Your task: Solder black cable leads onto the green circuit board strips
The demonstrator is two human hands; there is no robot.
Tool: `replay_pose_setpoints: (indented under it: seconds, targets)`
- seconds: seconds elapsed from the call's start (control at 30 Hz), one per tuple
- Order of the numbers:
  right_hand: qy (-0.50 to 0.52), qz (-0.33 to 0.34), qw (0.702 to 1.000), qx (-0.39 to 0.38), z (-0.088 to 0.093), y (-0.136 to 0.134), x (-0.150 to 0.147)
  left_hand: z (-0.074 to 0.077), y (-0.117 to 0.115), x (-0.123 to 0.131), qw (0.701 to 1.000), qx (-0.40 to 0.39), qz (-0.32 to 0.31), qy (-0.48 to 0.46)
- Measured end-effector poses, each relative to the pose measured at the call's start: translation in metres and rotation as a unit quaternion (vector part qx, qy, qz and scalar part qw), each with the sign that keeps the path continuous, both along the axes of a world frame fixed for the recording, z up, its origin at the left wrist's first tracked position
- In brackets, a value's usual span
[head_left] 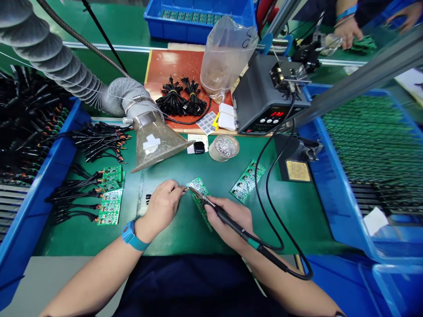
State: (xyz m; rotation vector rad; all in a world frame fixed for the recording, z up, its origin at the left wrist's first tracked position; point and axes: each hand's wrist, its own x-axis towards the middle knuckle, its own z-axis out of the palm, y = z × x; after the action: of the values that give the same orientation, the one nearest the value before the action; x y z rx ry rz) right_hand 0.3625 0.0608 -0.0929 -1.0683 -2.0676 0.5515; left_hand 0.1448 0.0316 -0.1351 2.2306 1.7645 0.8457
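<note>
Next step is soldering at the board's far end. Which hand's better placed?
Right, I'd say: the right hand holds the iron, its tip at the far end of the board. The left hand is beside that end, apparently pinching a wire.

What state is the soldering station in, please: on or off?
On: the station shows lit red digits. Whether the iron in the right hand is hot, I cannot tell.

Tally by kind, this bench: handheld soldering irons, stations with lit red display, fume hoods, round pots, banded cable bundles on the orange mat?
Soldering iron: 1
Station: 1
Fume hood: 1
Round pot: 1
Banded cable bundles: 2
Total: 6
</note>
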Motion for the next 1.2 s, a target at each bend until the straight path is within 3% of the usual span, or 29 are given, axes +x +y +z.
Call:
replay_pose_setpoints:
  seconds: [0.37,0.63,0.93,1.2]
  targets:
    - [0.018,0.009,0.999,-0.031,0.000,0.002,-0.003,0.000,-0.002,0.002,1.000,-0.001,0.012,0.025]
    - [0.011,0.020,1.000,-0.012,-0.002,0.003,-0.003,0.000,-0.003,0.002,1.000,-0.008,0.009,0.021]
    - [0.009,0.001,1.000,-0.014,0.009,0.004,0.000,0.001,-0.003,0.002,0.999,-0.013,0.002,0.031]
    - [0.042,0.010,0.999,-0.022,0.007,0.006,-0.002,0.011,0.009,-0.009,0.994,-0.108,-0.033,-0.009]
